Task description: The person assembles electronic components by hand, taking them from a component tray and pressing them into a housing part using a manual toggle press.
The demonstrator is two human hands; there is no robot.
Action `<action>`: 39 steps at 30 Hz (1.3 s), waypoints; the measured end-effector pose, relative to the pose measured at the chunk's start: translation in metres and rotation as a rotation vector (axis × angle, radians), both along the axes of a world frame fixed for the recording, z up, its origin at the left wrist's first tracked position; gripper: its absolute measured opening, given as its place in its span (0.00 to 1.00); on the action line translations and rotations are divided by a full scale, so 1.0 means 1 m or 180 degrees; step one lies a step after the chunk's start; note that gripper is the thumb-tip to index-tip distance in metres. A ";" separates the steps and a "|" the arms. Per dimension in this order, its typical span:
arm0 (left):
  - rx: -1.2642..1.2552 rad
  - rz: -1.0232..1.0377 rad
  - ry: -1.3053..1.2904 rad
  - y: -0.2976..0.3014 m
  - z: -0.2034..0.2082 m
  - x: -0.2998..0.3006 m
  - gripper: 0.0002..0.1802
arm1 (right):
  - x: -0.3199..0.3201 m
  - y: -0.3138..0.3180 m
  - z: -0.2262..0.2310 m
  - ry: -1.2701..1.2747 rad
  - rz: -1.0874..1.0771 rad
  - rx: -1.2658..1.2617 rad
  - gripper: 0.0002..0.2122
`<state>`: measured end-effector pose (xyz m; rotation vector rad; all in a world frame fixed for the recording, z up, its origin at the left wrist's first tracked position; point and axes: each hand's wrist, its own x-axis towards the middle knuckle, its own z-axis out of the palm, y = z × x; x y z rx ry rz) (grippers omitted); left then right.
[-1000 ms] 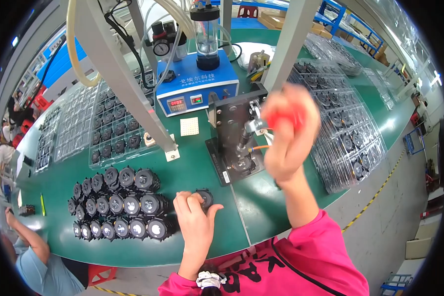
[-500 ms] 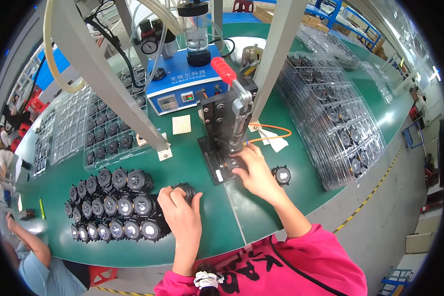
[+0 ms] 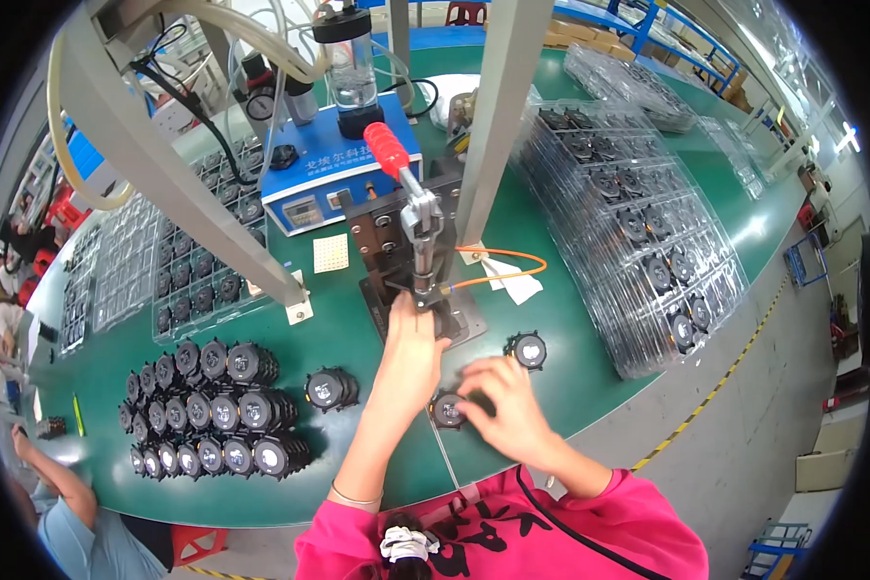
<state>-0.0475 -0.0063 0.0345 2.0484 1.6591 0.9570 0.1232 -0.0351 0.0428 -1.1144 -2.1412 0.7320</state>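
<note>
My left hand (image 3: 412,340) reaches into the black press fixture (image 3: 469,324), fingers together under its clamp. Their tips and whatever they grip are hidden. The clamp's red handle (image 3: 387,148) stands tilted upward. Nearer me, my right hand (image 3: 508,406) has thumb and fingers at the right edge of a round black watch case (image 3: 447,410), which lies on the green table. Just beyond that hand sits another watch case (image 3: 528,350) with a light face. A short stack of watch cases (image 3: 329,389) stands left of my left forearm.
Rows of stacked watch cases (image 3: 224,408) cover the table's left front. Clear plastic trays (image 3: 638,280) are piled at right, more trays (image 3: 198,261) lie at left. A blue control box (image 3: 343,174) and grey posts (image 3: 498,126) stand behind. Another person's arm (image 3: 53,469) is at far left.
My left hand has left the watch stack and moved right into the fixture. My right hand has come out of the fixture toward me, to a watch case now on the table.
</note>
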 end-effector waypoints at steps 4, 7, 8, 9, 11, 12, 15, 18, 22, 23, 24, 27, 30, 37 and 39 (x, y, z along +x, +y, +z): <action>-0.0034 -0.0117 0.1097 0.003 -0.017 0.000 0.34 | -0.008 0.050 0.074 0.0602 0.0032 0.1141 0.08; -0.0149 -0.0115 0.1429 0.005 -0.016 -0.002 0.36 | -0.031 0.090 0.131 0.1191 0.0167 0.1724 0.05; -0.0165 -0.0172 0.1278 0.004 -0.015 -0.004 0.36 | -0.045 0.101 0.150 0.1342 0.0293 0.1807 0.04; -0.0082 -0.0231 0.1353 0.004 -0.014 -0.003 0.37 | -0.058 0.112 0.167 0.1228 0.0279 0.2069 0.06; 0.0171 -0.0161 0.1179 -0.002 -0.009 0.000 0.37 | -0.095 0.135 0.183 0.1161 0.0246 0.1735 0.11; 0.0332 -0.0132 0.1141 -0.006 -0.009 0.005 0.30 | -0.107 0.144 0.187 0.0386 0.0127 0.1619 0.12; 0.0670 -0.0169 0.0774 -0.046 -0.014 0.009 0.23 | -0.120 0.153 0.172 -0.0692 -0.0012 0.1992 0.10; -0.0027 -0.0723 0.0411 -0.081 0.002 0.001 0.24 | -0.109 0.122 0.153 0.1416 -0.0163 0.3429 0.10; -0.0084 -0.0613 0.0976 -0.106 -0.018 -0.006 0.24 | -0.068 0.078 0.076 0.1974 0.0609 0.2817 0.11; 0.0010 -0.0587 0.1052 -0.105 -0.014 -0.003 0.22 | -0.064 0.076 0.062 0.1655 0.0489 0.2720 0.12; 0.0036 -0.0597 0.1147 -0.105 -0.011 -0.001 0.21 | -0.065 0.074 0.054 0.1661 0.0400 0.3051 0.20; -0.0097 -0.0681 0.1115 -0.111 0.002 -0.010 0.21 | -0.070 0.078 0.036 0.1964 0.0270 0.3127 0.23; -0.0455 -0.1068 0.0111 -0.120 0.042 -0.052 0.24 | -0.054 0.080 0.026 0.1710 0.0412 0.2943 0.19; -0.0558 -0.0158 0.0267 -0.107 0.141 -0.211 0.29 | -0.020 0.012 -0.014 0.1067 -0.0199 0.1376 0.14; -0.0769 0.0092 0.0294 -0.080 0.139 -0.264 0.29 | -0.010 -0.016 -0.025 0.0552 0.0008 0.1070 0.08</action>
